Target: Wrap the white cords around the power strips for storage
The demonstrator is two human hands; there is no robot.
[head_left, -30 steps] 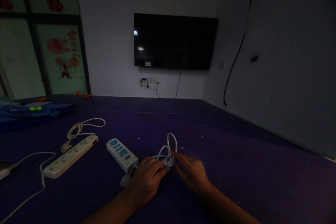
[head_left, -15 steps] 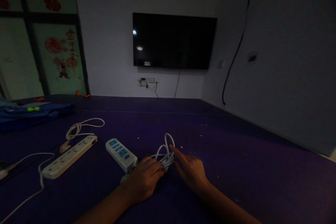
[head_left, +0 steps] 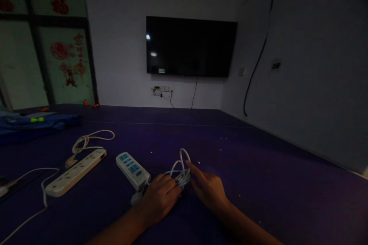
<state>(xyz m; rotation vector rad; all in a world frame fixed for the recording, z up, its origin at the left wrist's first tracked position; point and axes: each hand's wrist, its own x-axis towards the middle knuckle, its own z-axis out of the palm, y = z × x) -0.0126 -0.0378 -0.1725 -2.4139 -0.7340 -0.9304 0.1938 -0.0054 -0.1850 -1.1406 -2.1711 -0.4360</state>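
A white power strip with blue sockets [head_left: 132, 165] lies on the dark purple floor [head_left: 258, 183]. Its white cord [head_left: 181, 170] is bunched in loops just right of it, one loop standing up. My left hand [head_left: 159, 198] rests on the near side of the bundle with fingers curled on the cord. My right hand [head_left: 207, 187] is at the bundle's right side, forefinger stretched out against the upright loop, the other fingers bent.
A second, cream power strip [head_left: 75, 172] with its looped cord [head_left: 89, 139] lies to the left. Another white cable [head_left: 40, 187] trails at the far left. Blue cloth [head_left: 34, 124] is on the floor behind. A black TV [head_left: 191, 46] hangs on the wall.
Both hands stay on the cord bundle with only slight finger shifts. The upright loop has lowered and narrowed a little. The view has shifted slightly.
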